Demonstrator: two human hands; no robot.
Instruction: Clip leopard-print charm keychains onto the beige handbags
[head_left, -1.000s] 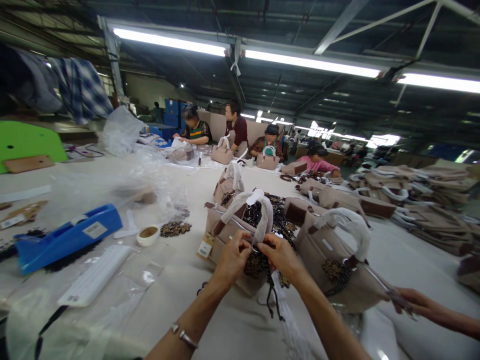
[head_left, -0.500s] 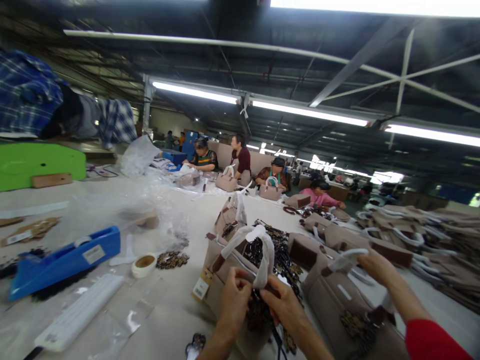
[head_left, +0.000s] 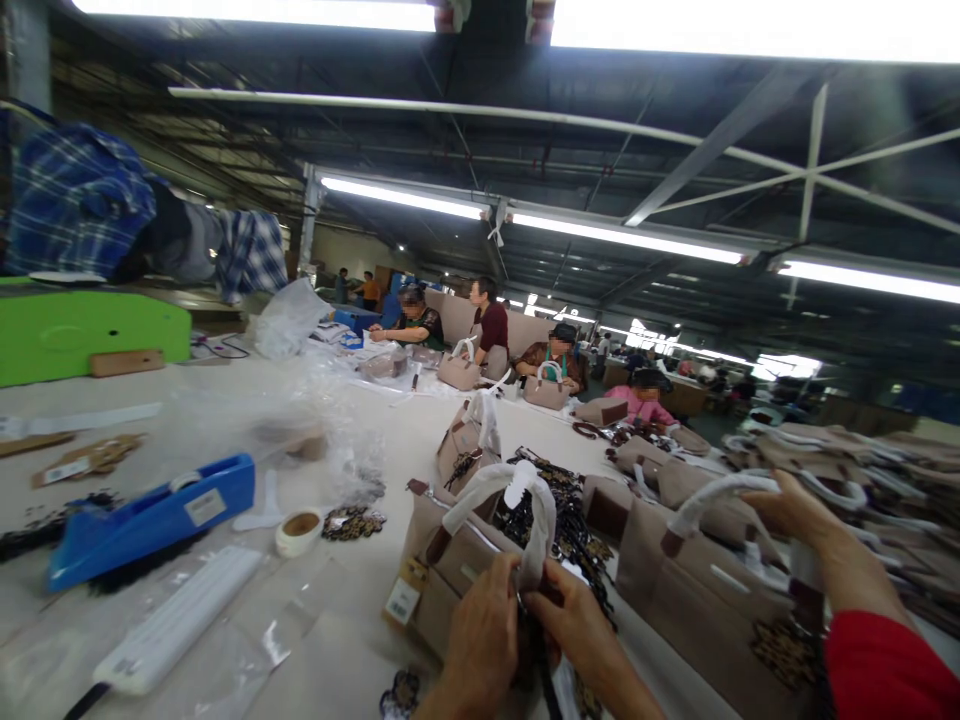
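My left hand [head_left: 484,640] and my right hand [head_left: 577,635] are pinched together at the base of the white-wrapped handle [head_left: 517,500] of a beige handbag [head_left: 442,570] that stands on the table in front of me. Between the fingers hangs a dark cord with a leopard-print charm [head_left: 540,660], partly hidden. A paper tag [head_left: 403,598] dangles from the bag's left side. To the right, another person's hand [head_left: 795,510], on a red-sleeved arm, grips the wrapped handle of a second beige handbag [head_left: 705,590].
A blue tape dispenser [head_left: 150,520], a tape roll [head_left: 298,530], a white strip [head_left: 180,620] and plastic sleeves lie on the table at left. More beige bags [head_left: 465,440] and a heap of leopard charms [head_left: 559,500] sit behind. Seated workers [head_left: 487,325] line the far end; stacked bags at right.
The view has tilted upward, so my hands sit lower in the picture. They stay pinched at the handle base. The other person's hand has moved from the second bag's side up to its handle.
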